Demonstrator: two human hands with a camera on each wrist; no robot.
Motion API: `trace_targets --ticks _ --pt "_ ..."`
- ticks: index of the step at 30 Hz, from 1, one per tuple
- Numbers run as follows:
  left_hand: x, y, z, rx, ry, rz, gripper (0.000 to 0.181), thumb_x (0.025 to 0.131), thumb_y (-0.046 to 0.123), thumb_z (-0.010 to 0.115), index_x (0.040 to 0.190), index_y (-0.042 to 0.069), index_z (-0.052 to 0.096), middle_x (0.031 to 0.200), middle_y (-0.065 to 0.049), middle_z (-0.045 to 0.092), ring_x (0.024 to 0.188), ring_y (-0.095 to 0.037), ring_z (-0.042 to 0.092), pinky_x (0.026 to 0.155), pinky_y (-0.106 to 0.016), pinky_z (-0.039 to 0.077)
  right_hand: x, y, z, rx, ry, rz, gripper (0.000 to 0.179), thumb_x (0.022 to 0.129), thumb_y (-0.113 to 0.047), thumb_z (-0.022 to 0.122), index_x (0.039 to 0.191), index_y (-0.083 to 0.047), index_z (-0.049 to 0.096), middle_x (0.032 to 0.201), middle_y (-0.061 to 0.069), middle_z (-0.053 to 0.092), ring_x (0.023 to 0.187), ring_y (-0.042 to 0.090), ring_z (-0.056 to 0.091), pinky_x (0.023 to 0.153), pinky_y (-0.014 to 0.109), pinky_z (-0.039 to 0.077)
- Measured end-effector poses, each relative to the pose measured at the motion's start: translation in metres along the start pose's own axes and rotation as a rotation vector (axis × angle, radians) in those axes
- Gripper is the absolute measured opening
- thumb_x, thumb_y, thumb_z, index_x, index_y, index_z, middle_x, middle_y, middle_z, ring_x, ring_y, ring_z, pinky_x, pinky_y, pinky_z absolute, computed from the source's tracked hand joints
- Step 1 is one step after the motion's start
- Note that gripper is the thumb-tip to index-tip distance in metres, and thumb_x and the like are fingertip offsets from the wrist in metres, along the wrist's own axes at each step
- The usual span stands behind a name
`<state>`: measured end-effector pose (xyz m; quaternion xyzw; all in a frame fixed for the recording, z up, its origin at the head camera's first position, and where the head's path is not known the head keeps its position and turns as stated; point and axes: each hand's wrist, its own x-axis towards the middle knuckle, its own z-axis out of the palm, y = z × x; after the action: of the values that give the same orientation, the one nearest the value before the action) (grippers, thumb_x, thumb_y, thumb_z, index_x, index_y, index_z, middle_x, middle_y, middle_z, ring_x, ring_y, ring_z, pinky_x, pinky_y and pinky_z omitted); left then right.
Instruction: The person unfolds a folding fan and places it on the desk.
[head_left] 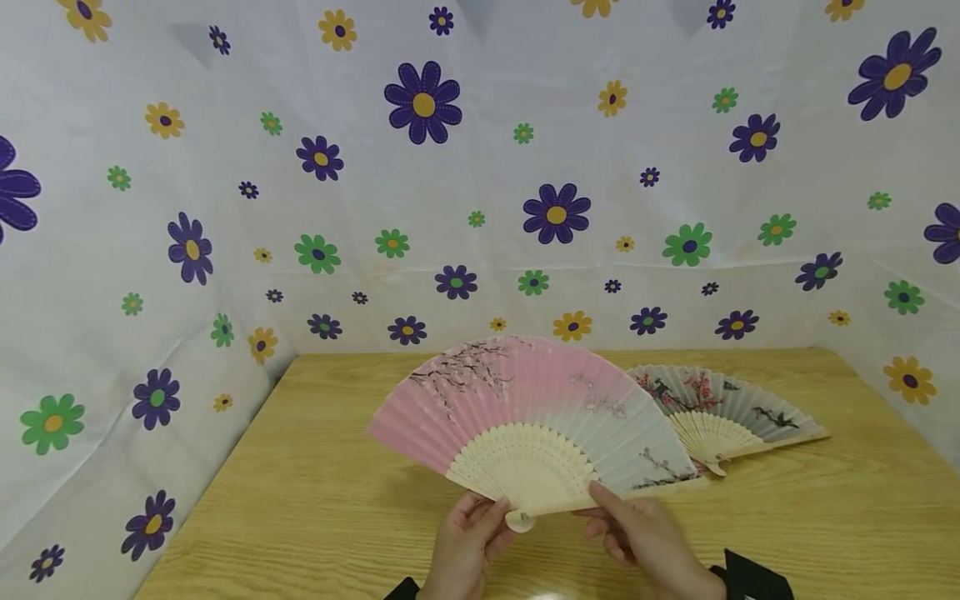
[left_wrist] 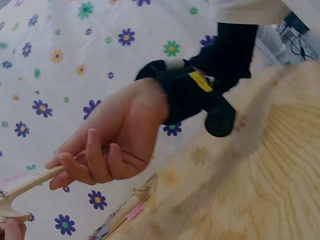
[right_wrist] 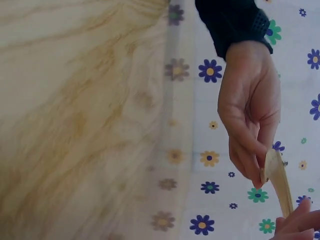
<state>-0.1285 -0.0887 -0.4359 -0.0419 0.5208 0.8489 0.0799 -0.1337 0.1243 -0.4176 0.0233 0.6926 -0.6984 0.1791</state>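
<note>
An unfolded pink-and-white folding fan with blossom branches and pale slatted ribs is held up over the table, leaf facing me. My left hand pinches it beside the pivot end, thumb in front. To the right, my right hand pinches the lower outer rib between thumb and fingers. The left wrist view catches my right hand with its fingers on that rib. In the right wrist view, my left hand grips by the pivot end.
A second unfolded fan, grey with red blossoms and dark birds, lies on the wooden table behind and to the right, partly covered by the pink one. Flower-printed white cloth surrounds the table at the back and sides.
</note>
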Motion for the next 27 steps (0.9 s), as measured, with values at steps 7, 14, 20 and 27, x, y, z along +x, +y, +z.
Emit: trace_targets --ticks 7,14,20,27 --pt "0.002 0.003 -0.008 -0.024 0.029 0.025 0.015 0.101 -0.006 0.045 0.107 -0.002 0.059 0.084 0.004 0.066 0.078 -0.006 0.067 0.068 -0.011 0.058 0.005 0.003 0.013 0.093 0.014 0.015 0.043 0.1 -0.04 0.053 0.085 -0.006 0.074 0.064 -0.013 0.065 0.044 0.0 0.04 0.041 0.013 0.031" --pt "0.006 0.011 -0.02 -0.036 0.121 0.048 0.011 0.101 -0.001 0.048 0.1 0.002 0.059 0.085 0.003 0.065 0.08 -0.006 0.066 0.068 -0.011 0.058 0.015 0.003 0.031 0.206 -0.01 0.065 0.035 0.1 -0.041 0.052 0.096 -0.011 0.07 0.065 -0.017 0.061 0.05 0.0 0.039 0.047 0.014 0.032" --pt "0.02 0.015 -0.041 -0.045 0.202 0.025 0.014 0.102 -0.001 0.045 0.097 -0.003 0.059 0.083 0.0 0.062 0.076 -0.004 0.064 0.067 -0.009 0.057 0.045 0.001 0.053 0.262 -0.03 0.094 0.031 0.1 -0.036 0.054 0.079 -0.019 0.068 0.064 -0.016 0.06 0.052 -0.001 0.038 0.046 0.012 0.032" --pt "0.044 0.021 -0.057 -0.062 0.262 0.001 0.027 0.102 0.001 0.047 0.119 -0.018 0.05 0.084 -0.003 0.06 0.074 -0.007 0.063 0.067 -0.012 0.058 0.093 0.003 0.069 0.304 0.058 0.091 0.035 0.101 -0.024 0.055 0.071 -0.014 0.069 0.057 -0.014 0.06 0.051 -0.002 0.041 0.042 0.009 0.035"
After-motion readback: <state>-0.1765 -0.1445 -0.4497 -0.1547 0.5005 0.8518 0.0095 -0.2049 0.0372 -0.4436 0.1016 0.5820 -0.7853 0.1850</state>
